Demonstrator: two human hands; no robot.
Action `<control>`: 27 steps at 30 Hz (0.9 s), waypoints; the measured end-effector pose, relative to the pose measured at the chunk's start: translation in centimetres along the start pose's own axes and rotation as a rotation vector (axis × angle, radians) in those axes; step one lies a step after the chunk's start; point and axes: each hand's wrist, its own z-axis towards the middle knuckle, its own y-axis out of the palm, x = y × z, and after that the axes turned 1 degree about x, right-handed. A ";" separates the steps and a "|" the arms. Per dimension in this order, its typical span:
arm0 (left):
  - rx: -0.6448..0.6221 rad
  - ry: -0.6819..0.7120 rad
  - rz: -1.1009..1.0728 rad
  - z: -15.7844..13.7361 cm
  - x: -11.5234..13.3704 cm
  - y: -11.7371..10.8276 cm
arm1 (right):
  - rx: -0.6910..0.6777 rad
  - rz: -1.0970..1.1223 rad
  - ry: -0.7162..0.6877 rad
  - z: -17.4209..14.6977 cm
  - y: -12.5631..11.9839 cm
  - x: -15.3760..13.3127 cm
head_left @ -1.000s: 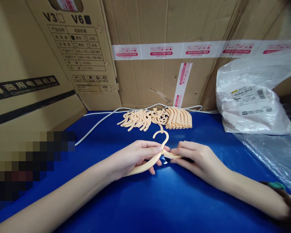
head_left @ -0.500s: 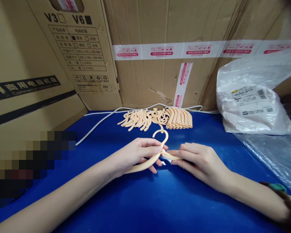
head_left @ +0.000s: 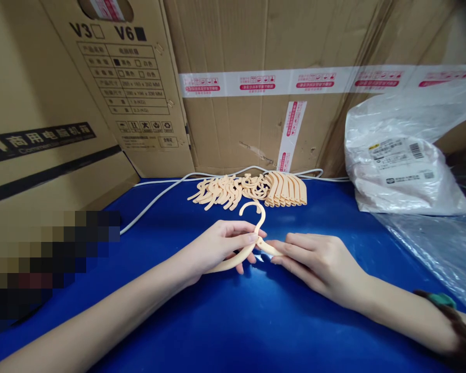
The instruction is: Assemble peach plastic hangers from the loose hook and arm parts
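head view | hanger (head_left: 260,242) held over worktop (head_left: 233,321) — hook (head_left: 263,215) and both halves (head_left: 233,261) meet; whether locked, can't tell | left hand (head_left: 217,246) pinches it near centre, right hand (head_left: 322,261) pinches one half | behind: loose curved pieces (head_left: 217,190), hooks (head_left: 255,187), stacked pieces (head_left: 286,189) — look unjoined

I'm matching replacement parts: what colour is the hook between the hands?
Pale cream-beige, the hook showing best in the head view.
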 end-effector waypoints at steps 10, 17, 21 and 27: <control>-0.058 0.024 -0.050 0.0 -0.4 -0.3 | 0.099 -0.161 -0.084 0.0 -0.2 -0.4; -0.041 0.032 -0.023 0.0 -0.1 -0.2 | 0.089 -0.166 -0.064 0.0 -0.2 -0.4; -0.054 0.058 0.025 0.2 -0.5 -0.3 | 0.079 -0.131 -0.032 -0.1 -0.1 -0.3; -0.035 0.142 0.274 0.4 -1.1 -0.3 | -0.002 -0.021 0.028 0.1 0.0 0.0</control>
